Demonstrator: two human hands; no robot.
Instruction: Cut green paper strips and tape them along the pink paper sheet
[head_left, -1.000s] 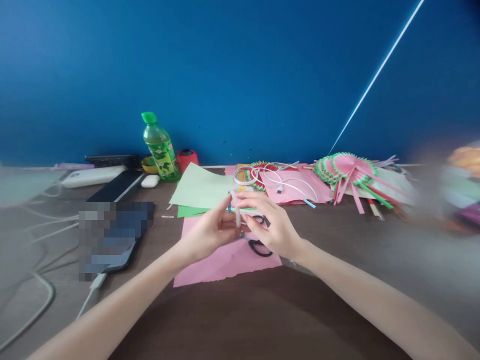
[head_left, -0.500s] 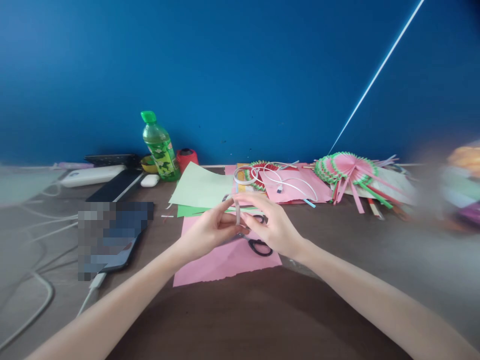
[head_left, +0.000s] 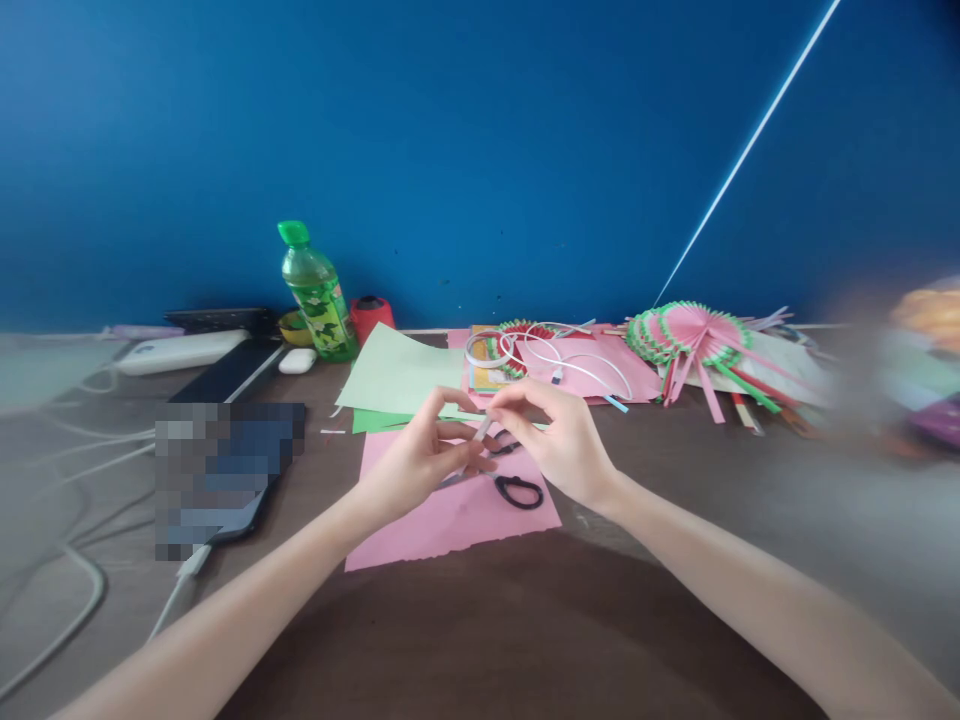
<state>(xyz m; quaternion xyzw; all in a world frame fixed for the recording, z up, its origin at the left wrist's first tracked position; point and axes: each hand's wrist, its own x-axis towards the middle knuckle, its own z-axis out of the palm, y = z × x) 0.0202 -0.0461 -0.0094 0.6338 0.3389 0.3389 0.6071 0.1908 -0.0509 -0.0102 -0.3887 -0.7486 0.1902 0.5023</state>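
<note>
Between my hands is a narrow whitish band, seen nearly edge-on, that looks like a small roll of tape [head_left: 484, 428]. My left hand [head_left: 420, 450] holds it between thumb and fingers. At the band's upper end, my right hand [head_left: 559, 435] has thumb and forefinger pinched together; whether they grip a loose end is too small to see. Beneath the hands lie scissors [head_left: 519, 492] with black handles, their blades partly hidden by my left hand. They rest on a pink sheet of paper [head_left: 442, 530] with a ragged front edge.
Behind are pale green paper [head_left: 397, 370], a white cable [head_left: 555, 350] on pink sheets and folded paper fans [head_left: 694, 340]. A green bottle [head_left: 319, 300] stands by the blue wall [head_left: 480, 150]. At left are a phone [head_left: 247, 470], a white earbud case [head_left: 298, 361] and cables.
The whitish band has tilted from upright to slanting. My right fingers have drawn from spread around it into a pinch at its upper end.
</note>
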